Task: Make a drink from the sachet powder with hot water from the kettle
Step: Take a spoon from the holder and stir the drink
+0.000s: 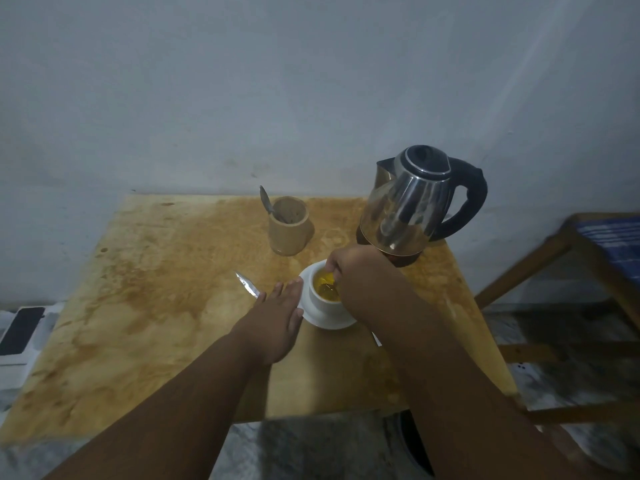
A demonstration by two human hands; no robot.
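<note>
Far left, a dark flat phone-like slab (20,330) lies off the edge of the stained yellow-brown wooden table (145,306), well out of the action. Moving right, the silver foil sachet (246,284) lies on the table, torn and apparently spent, just left of the left hand (277,317). That hand is flat, fingers together and stretched out, their tips touching the rim of the white saucer (329,322), steadying it. Behind, a tan cylindrical wooden holder (289,225) stands with 1 metal spoon (266,199) leaning in it.

Now the centre: the white ceramic cup (320,299) sits on the saucer, filled with yellow liquid. The right hand (349,268) is over it, fingertips pinched on the handle of a small stirring spoon (330,287) dipped in the drink. Stirring looks to be the step in hand.

The risks? A brisk stir could slop hot liquid over the rim onto the saucer or the left fingertips. The right forearm crosses close in front of the shiny steel kettle with black handle (412,206), standing at the far right of the table; a careless lift of the elbow could knock it.
</note>
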